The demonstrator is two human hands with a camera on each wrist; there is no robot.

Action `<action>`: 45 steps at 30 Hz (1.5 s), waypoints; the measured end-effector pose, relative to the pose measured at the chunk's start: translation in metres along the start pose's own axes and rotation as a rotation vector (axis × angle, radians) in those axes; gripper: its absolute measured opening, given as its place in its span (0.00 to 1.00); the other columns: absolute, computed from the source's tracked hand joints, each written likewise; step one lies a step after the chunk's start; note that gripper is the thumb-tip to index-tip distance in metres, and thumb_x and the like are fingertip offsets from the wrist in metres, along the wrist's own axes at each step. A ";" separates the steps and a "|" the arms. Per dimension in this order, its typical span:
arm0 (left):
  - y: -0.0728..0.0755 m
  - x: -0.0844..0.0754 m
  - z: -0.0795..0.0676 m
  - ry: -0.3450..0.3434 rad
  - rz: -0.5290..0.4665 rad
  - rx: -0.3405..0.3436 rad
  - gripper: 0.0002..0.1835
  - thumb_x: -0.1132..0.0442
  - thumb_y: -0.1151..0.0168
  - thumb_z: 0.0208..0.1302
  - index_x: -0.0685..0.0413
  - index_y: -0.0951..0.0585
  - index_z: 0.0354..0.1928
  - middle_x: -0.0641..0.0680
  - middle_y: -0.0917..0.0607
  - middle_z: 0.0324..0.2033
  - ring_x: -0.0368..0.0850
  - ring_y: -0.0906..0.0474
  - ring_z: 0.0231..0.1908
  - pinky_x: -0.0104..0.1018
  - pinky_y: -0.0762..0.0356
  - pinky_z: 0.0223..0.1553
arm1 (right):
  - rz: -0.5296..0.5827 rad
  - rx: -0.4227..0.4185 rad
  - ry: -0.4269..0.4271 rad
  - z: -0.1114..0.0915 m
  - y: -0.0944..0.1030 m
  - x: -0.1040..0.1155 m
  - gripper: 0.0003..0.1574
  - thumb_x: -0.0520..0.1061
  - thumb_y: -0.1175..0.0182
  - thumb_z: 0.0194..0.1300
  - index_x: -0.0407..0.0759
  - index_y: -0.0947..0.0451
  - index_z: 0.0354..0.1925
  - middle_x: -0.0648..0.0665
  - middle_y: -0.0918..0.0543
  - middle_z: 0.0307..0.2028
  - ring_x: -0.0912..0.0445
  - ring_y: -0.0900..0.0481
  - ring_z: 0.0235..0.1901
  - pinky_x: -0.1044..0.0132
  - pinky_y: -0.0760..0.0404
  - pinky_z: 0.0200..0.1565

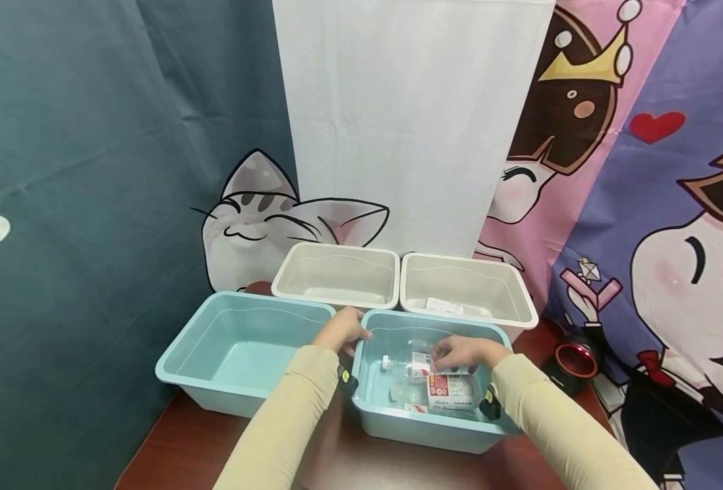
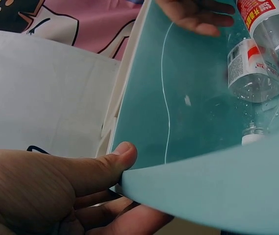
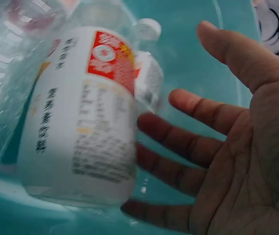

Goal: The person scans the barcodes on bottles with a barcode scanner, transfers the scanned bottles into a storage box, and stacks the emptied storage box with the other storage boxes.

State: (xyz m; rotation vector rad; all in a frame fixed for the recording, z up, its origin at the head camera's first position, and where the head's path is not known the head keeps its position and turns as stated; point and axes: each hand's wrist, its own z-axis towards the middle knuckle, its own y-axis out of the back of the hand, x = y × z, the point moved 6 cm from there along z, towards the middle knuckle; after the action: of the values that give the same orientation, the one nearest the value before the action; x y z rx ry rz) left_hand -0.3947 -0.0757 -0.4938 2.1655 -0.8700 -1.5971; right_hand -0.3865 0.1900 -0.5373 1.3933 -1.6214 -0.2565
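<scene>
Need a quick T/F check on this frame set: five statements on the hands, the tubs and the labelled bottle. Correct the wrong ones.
1. The left hand grips the rim of the right blue tub. True.
2. The right hand is clenched in a fist. False: the right wrist view shows its fingers spread apart.
3. The large bottle with the red-and-white label stands upright. False: it lies on its side in the right blue tub.
4. The left white tub and right white tub stand behind the blue ones. True.
5. The left blue tub is stacked inside the right blue tub. False: they stand side by side.
</scene>
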 end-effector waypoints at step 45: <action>0.001 -0.002 0.002 0.023 0.045 0.009 0.22 0.67 0.27 0.59 0.64 0.18 0.56 0.59 0.15 0.27 0.51 0.16 0.19 0.41 0.16 0.19 | -0.274 0.068 -0.079 -0.014 -0.020 -0.006 0.55 0.60 0.23 0.42 0.47 0.28 0.68 0.47 0.23 0.56 0.47 0.28 0.57 0.38 0.31 0.64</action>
State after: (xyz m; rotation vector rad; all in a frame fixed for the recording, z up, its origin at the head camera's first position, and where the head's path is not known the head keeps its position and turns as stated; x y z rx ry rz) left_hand -0.3973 -0.0751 -0.4929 2.1505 -0.9144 -1.5462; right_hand -0.3639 0.1939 -0.5465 1.6772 -1.5119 -0.4244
